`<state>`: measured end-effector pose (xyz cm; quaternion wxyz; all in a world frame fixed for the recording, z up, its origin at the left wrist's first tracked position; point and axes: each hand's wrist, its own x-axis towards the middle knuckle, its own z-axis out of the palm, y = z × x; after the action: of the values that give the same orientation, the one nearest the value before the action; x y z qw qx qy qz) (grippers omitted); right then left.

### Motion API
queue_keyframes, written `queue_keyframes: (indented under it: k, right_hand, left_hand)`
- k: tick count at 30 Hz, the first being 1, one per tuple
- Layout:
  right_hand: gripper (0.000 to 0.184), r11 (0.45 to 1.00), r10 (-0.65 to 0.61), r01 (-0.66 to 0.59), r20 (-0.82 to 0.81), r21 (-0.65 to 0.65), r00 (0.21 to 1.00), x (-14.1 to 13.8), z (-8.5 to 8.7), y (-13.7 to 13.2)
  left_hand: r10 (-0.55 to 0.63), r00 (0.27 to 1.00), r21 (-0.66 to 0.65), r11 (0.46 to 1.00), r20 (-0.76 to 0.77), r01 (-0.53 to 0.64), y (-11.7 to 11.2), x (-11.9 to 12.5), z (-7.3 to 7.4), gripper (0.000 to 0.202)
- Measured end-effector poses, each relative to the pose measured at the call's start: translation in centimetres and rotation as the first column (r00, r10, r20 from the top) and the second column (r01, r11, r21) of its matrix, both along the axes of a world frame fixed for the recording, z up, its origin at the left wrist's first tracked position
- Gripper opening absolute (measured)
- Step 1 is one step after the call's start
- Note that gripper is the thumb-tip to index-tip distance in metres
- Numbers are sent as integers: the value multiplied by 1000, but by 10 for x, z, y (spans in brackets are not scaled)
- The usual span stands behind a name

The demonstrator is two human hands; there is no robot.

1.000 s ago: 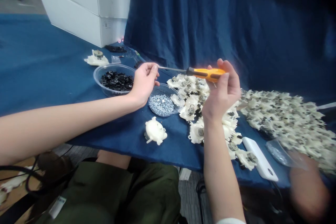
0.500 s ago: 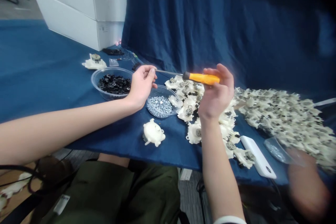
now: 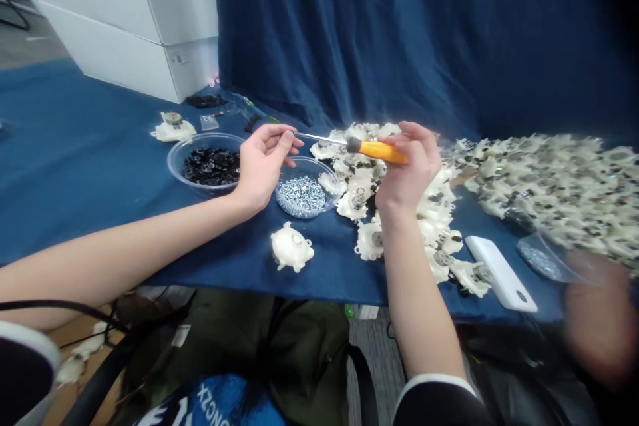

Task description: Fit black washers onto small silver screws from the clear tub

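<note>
My right hand [image 3: 412, 163] is closed around the yellow handle of a screwdriver [image 3: 380, 150], its shaft pointing left. At the shaft's tip, my left hand [image 3: 264, 160] pinches with thumb and forefinger; whatever small piece may be between them is hidden. Below the hands is a clear bowl of silver screws [image 3: 303, 194]. Behind my left wrist stands another clear bowl with small black parts [image 3: 212, 166]. A cream-coloured plastic housing [image 3: 291, 247] lies by itself near the table's front edge.
Cream housings with metal parts [image 3: 367, 193] lie behind and beside my right arm, with a larger pile [image 3: 559, 180] further right. A white power bank-like device [image 3: 502, 273] lies near the edge. A co-worker's blurred hand [image 3: 602, 313] is at right. White boxes [image 3: 124, 26] stand back left.
The view has shifted slightly. My fingers stay at the screwdriver's tip, while my right hand has turned a little around the handle. The co-worker's hand is blurred in both frames.
</note>
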<state>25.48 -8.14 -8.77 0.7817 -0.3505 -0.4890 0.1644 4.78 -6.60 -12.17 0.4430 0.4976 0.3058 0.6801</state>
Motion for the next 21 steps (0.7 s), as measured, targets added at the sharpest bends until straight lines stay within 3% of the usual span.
queue_keyframes:
  k: [10, 15, 18, 21]
  right_hand:
    - [37, 973, 49, -45, 13, -227, 999, -2, -10, 7]
    - [49, 968, -49, 51, 13, -245, 999, -4, 6, -2]
    - [45, 975, -6, -5, -47, -221, 999, -4, 19, -18]
    - [33, 961, 55, -67, -50, -267, 997, -2, 27, -51]
  left_hand:
    - [-4, 1000, -109, 994, -20, 2, -4, 2, 11, 23]
    - [-16, 1000, -91, 996, -16, 14, -4, 3, 11, 25]
    - [-7, 999, -113, 994, -36, 3, -3, 3, 11, 26]
    - [-11, 999, -134, 991, -45, 5, -1, 2, 9, 26]
